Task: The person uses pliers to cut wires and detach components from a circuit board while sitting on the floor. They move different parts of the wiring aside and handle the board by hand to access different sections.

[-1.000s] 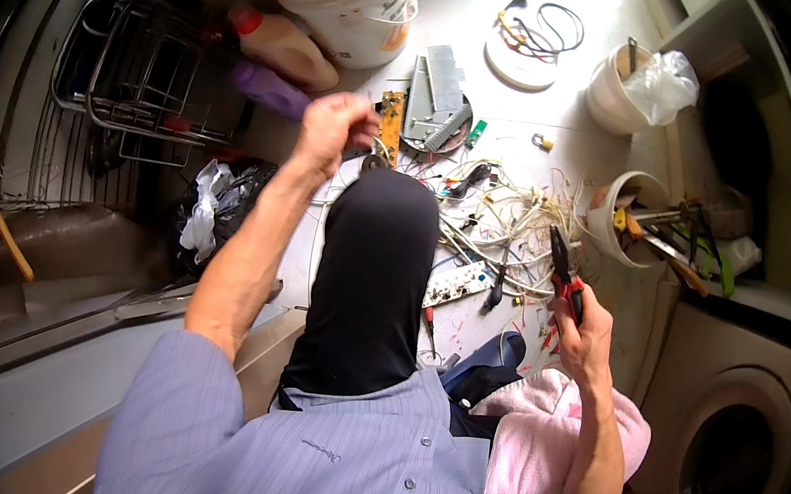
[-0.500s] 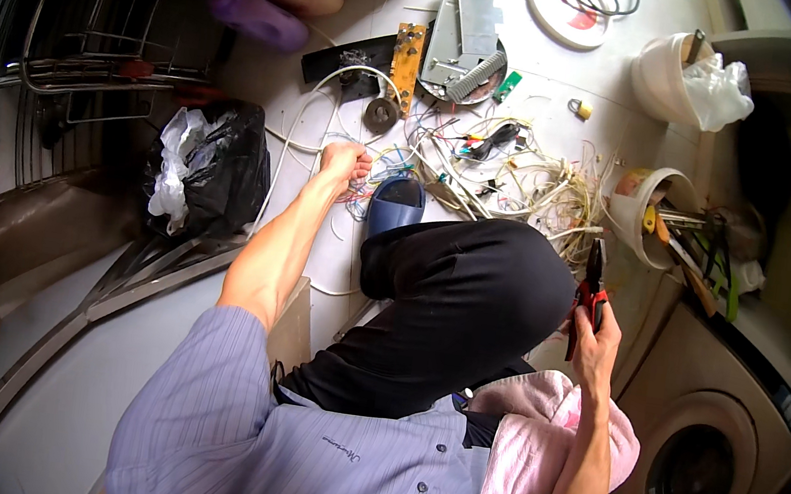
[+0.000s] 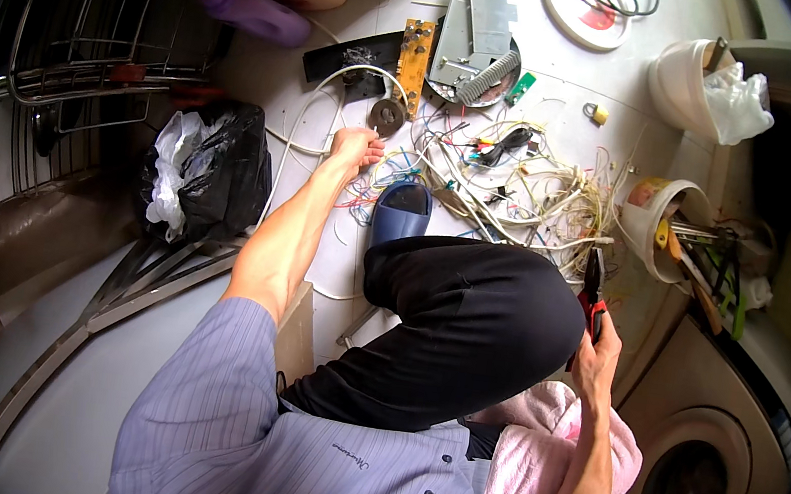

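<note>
My left hand [image 3: 357,148] is closed, fingers curled together, just below a dark round disc [image 3: 386,117]. What its fingers pinch, if anything, is too small to make out. Beside it a white cable [image 3: 277,172] loops over the floor, and thin coloured wires [image 3: 369,198] lie below the hand. At the right, my right hand [image 3: 597,359] grips pliers [image 3: 594,285] with red and black handles, jaws pointing up beside my knee. A tangle of stripped wires [image 3: 546,202] spreads between the two hands, with a black cable bundle [image 3: 507,147] on it.
A blue slipper [image 3: 402,210] is on my foot. Beyond lie an orange perforated strip [image 3: 412,64] and grey metal parts [image 3: 479,33]. A tool bucket [image 3: 643,225] and a white bucket [image 3: 679,84] stand right, above a washing machine [image 3: 636,434]. A black bag [image 3: 231,170] sits left.
My left hand has moved slightly up, closer to the dark disc. My right hand still holds the pliers and has barely moved. The whole view has shifted a little.
</note>
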The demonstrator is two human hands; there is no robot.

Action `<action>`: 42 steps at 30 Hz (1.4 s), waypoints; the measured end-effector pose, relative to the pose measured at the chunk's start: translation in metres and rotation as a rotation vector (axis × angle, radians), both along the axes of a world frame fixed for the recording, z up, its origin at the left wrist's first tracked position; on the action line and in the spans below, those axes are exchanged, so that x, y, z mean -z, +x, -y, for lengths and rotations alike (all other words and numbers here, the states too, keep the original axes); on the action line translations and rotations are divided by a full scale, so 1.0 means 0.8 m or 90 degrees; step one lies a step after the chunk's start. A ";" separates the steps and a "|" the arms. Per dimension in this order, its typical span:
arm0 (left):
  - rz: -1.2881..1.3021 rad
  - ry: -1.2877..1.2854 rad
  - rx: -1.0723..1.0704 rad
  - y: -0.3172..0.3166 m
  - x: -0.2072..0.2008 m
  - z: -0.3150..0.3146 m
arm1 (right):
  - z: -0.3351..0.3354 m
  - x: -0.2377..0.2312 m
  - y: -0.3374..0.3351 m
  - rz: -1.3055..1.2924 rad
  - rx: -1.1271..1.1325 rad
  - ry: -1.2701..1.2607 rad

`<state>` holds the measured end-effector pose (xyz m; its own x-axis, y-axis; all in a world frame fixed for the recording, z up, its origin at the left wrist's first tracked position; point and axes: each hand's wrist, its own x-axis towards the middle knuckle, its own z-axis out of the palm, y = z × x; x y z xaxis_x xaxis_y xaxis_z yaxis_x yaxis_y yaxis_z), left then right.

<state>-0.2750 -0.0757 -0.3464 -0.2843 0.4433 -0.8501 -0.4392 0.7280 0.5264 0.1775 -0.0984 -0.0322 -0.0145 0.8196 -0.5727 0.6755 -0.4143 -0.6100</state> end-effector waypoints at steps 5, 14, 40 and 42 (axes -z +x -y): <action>0.031 0.035 -0.016 0.000 0.002 0.005 | 0.003 0.002 0.000 -0.012 0.020 -0.011; 0.054 0.041 -0.045 0.001 0.006 -0.001 | 0.001 0.000 -0.005 0.008 0.029 -0.038; 0.064 0.037 -0.087 0.000 0.010 0.002 | 0.004 0.020 0.001 0.015 -0.043 -0.003; 0.065 0.064 -0.078 0.002 0.013 0.001 | 0.007 0.024 0.004 0.003 -0.047 0.014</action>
